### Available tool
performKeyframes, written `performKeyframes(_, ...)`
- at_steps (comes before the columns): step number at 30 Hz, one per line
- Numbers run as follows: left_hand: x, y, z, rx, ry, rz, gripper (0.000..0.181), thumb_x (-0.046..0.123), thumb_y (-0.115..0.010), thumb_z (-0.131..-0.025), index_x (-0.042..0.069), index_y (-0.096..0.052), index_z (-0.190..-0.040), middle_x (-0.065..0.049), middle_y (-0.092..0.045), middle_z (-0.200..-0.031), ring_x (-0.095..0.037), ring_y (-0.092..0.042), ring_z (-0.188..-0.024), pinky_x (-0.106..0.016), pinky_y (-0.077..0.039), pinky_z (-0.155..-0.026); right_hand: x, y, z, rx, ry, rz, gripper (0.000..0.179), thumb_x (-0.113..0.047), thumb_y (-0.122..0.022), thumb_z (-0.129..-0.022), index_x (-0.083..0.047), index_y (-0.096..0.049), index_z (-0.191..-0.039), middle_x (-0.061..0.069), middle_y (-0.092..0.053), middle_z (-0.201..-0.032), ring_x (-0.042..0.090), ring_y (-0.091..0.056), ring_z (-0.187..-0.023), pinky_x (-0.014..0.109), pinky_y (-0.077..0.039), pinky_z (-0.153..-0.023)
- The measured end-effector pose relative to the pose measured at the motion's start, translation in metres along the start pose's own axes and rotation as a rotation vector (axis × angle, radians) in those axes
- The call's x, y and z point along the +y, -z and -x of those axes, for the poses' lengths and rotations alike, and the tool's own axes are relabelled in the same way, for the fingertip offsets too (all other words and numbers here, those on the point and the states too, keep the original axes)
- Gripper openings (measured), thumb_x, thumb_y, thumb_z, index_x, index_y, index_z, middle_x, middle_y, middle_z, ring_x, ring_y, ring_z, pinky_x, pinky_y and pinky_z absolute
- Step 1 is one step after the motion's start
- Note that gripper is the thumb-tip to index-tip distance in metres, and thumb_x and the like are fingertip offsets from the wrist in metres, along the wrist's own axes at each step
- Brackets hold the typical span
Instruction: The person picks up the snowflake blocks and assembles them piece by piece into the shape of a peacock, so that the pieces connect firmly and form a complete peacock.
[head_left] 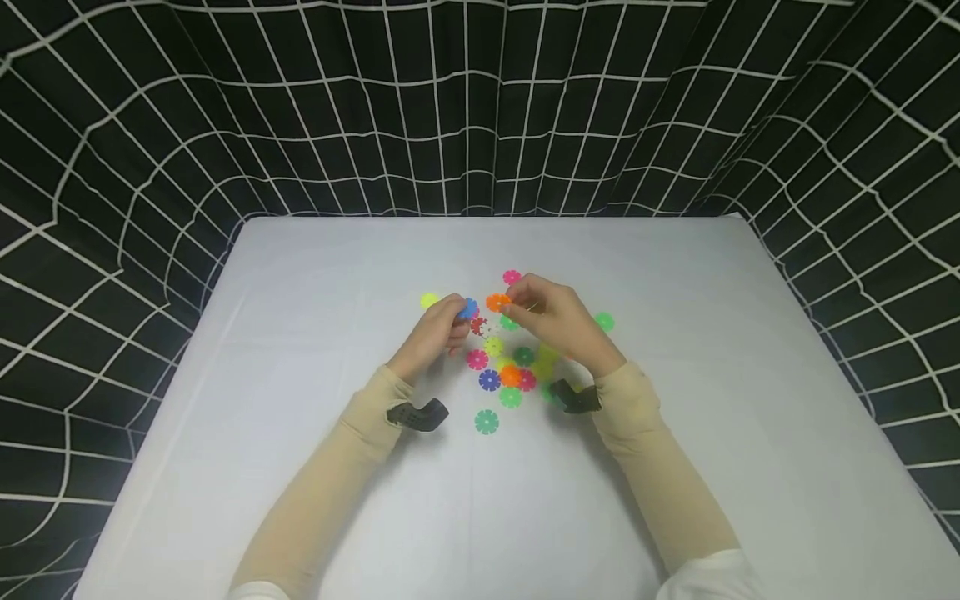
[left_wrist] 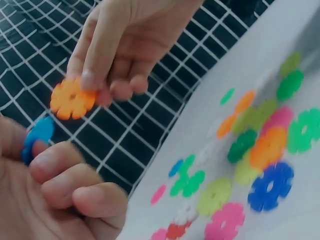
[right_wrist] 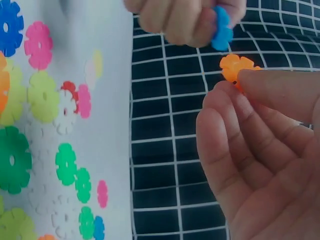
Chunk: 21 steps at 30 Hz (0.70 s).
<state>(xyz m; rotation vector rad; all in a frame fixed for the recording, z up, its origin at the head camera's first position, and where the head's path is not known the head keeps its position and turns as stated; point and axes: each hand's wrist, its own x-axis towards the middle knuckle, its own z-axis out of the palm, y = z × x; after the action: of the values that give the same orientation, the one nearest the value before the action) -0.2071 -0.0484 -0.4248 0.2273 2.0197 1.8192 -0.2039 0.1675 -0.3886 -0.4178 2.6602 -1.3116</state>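
My left hand (head_left: 438,329) pinches a blue notched disc (left_wrist: 40,136) between thumb and fingers, its other fingers curled in. Facing it, my right hand (head_left: 557,315) holds an orange notched disc (left_wrist: 73,99) by its edge with thumb and index finger. Both are flat, flower-like plastic discs with slots round the rim and a small hole in the centre. In the right wrist view the orange disc (right_wrist: 237,67) sits just below the blue one (right_wrist: 222,29), a small gap between them. Both hands are raised over the far side of the loose discs.
Several loose discs lie on the white table (head_left: 337,275): a dark blue one (left_wrist: 271,187), a teal one (head_left: 487,422), a pink one (head_left: 477,359), a red one (head_left: 478,326) and yellow ones. Some overlap. A black cloth with a white grid (head_left: 480,108) surrounds the table.
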Motion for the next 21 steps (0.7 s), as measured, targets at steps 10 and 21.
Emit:
performKeyframes(10, 0.0023, -0.0060, 0.0029, 0.039, -0.023, 0.105, 0.025, 0.030, -0.032, -0.109, 0.015, -0.035, -0.090, 0.003, -0.030, -0.065, -0.013, -0.030, -0.059, -0.021, -0.035, -0.054, -0.0073, -0.0047, 0.0036, 0.013, 0.063, 0.019, 0.020, -0.017, -0.069, -0.096, -0.008, -0.066, -0.113, 0.008, -0.073, -0.110, 0.026, -0.067, -0.102, 0.045, -0.057, -0.096)
performKeyframes(21, 0.0005, -0.0085, 0.0030, 0.030, -0.053, 0.074, 0.022, 0.028, -0.035, -0.107, 0.014, -0.038, -0.090, 0.002, -0.032, -0.068, -0.014, -0.032, -0.061, -0.024, -0.035, -0.057, -0.0069, -0.0054, 0.0046, 0.016, 0.085, 0.053, 0.017, -0.018, -0.069, -0.096, -0.009, -0.067, -0.110, 0.006, -0.074, -0.104, 0.023, -0.068, -0.096, 0.042, -0.057, -0.092)
